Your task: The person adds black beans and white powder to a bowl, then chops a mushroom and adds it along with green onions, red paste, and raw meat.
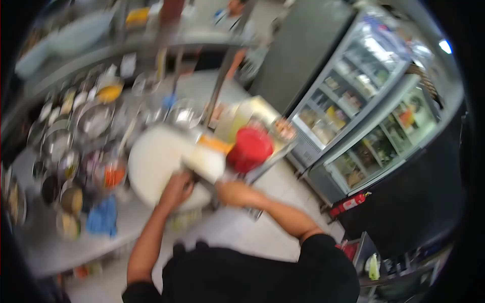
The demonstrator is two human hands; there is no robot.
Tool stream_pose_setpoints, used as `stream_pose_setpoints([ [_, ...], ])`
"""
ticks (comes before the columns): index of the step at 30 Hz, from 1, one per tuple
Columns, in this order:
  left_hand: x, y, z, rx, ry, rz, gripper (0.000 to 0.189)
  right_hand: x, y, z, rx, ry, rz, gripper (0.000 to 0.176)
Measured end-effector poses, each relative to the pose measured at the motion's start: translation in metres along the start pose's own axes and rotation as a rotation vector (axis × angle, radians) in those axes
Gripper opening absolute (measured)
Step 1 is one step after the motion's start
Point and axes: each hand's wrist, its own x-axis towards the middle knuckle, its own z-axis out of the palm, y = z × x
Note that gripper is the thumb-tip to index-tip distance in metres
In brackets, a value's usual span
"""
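Note:
A round white cutting board [151,164] lies at the edge of the steel counter. Over its near right part, my left hand [178,189] is closed, fingers curled down; what they hold, I cannot tell. My right hand [235,194] is wrapped round the handle of a knife [204,183], whose blurred dark blade points toward my left fingers. Just beyond both hands sits a smooth, pale, blocky piece [206,161], overlapping the board's right side. Motion blur softens both hands.
A red container [250,149] stands right of the board. On the left are metal bowls [96,118], a bowl with orange pieces [114,174] and a blue cloth [102,216]. A shelf post [220,86] rises behind; glass-door fridges [331,91] stand at right.

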Motion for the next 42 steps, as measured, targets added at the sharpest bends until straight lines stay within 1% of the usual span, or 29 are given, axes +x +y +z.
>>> stream_pose_setpoints([
  [1, -0.001, 0.015, -0.012, -0.007, 0.040, 0.047, 0.009, 0.010, 0.013, 0.016, -0.031, 0.084, -0.048, 0.032],
  [3, -0.005, 0.002, -0.002, 0.001, 0.090, 0.077, 0.012, -0.001, 0.003, 0.005, 0.073, 0.146, -0.015, 0.027],
  [4, -0.008, 0.005, -0.005, -0.034, 0.097, 0.068, 0.013, -0.008, -0.004, 0.005, 0.092, 0.150, -0.037, 0.027],
  [5, -0.008, 0.015, -0.010, -0.113, 0.081, -0.006, 0.013, -0.012, -0.008, -0.001, 0.100, 0.190, -0.049, 0.026],
  [6, -0.008, 0.015, -0.011, -0.057, 0.089, 0.013, 0.013, -0.017, -0.016, -0.010, 0.104, 0.182, -0.057, 0.026],
  [8, -0.007, 0.017, -0.012, -0.074, 0.087, 0.012, 0.013, -0.023, -0.028, -0.022, 0.217, 0.079, 0.119, 0.024],
  [9, -0.007, 0.017, -0.013, -0.092, 0.087, 0.020, 0.013, -0.023, -0.025, -0.019, 0.218, 0.072, 0.113, 0.024],
  [11, -0.007, 0.016, -0.012, -0.092, 0.102, 0.016, 0.013, -0.024, -0.015, -0.008, 0.147, 0.253, 0.031, 0.023],
  [15, -0.007, 0.018, -0.010, -0.062, 0.132, 0.029, 0.012, -0.038, -0.026, -0.017, 0.113, 0.243, 0.036, 0.022],
  [17, -0.007, 0.016, -0.009, -0.065, 0.128, 0.026, 0.012, -0.043, -0.029, -0.019, 0.077, 0.179, 0.030, 0.021],
  [20, -0.006, 0.016, -0.009, -0.056, 0.124, 0.024, 0.014, -0.045, -0.035, -0.020, 0.074, 0.168, 0.011, 0.020],
  [24, -0.006, 0.015, -0.008, -0.020, 0.120, 0.050, 0.016, -0.018, -0.031, -0.001, 0.026, 0.129, 0.005, 0.019],
  [26, -0.007, 0.015, -0.007, -0.030, 0.120, 0.045, 0.015, -0.008, -0.039, 0.000, 0.085, 0.164, 0.041, 0.020],
  [31, -0.006, 0.014, -0.010, -0.053, 0.118, 0.028, 0.013, -0.019, -0.038, -0.023, 0.075, 0.122, 0.086, 0.022],
  [33, -0.007, 0.014, -0.009, -0.055, 0.126, 0.021, 0.012, -0.032, -0.048, -0.036, 0.109, 0.058, 0.095, 0.022],
  [36, -0.009, 0.013, -0.009, -0.046, 0.121, 0.029, 0.012, -0.009, -0.034, -0.003, 0.132, 0.074, 0.088, 0.021],
  [40, -0.012, 0.013, -0.012, -0.067, 0.129, 0.032, 0.012, -0.013, -0.038, -0.002, 0.110, 0.149, 0.030, 0.022],
  [42, -0.015, 0.011, -0.012, -0.109, 0.211, 0.026, 0.012, -0.015, -0.044, -0.010, 0.163, 0.082, 0.132, 0.023],
])
